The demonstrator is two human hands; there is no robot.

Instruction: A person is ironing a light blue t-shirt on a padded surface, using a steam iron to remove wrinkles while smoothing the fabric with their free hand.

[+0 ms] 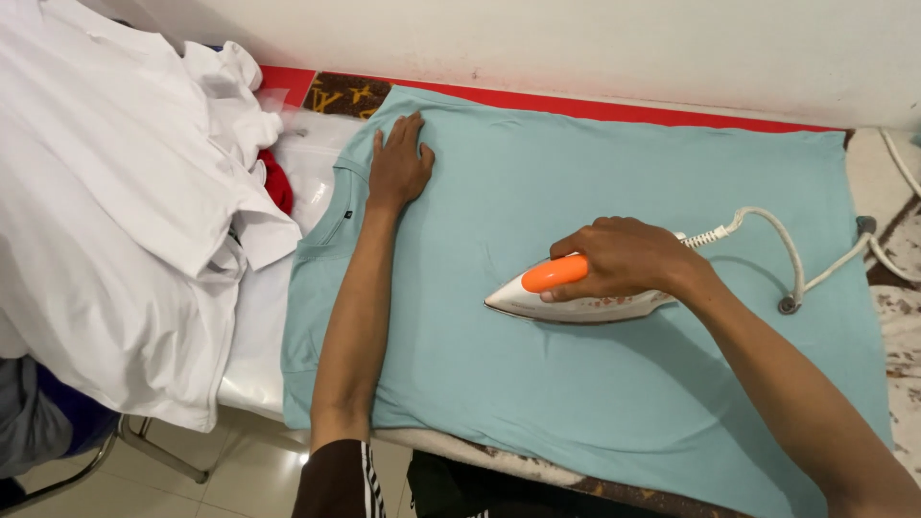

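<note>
The light-teal T-shirt (595, 384) lies spread flat on the bench (499, 459). The left hand (398, 163) presses open-palmed near the collar – likely pinning the cloth taut – arm stretched straight. The right hand (624, 259) has a closed grip around the orange handle of the white steam iron (576, 302), wrist bent, soleplate down on the shirt's middle.
</note>
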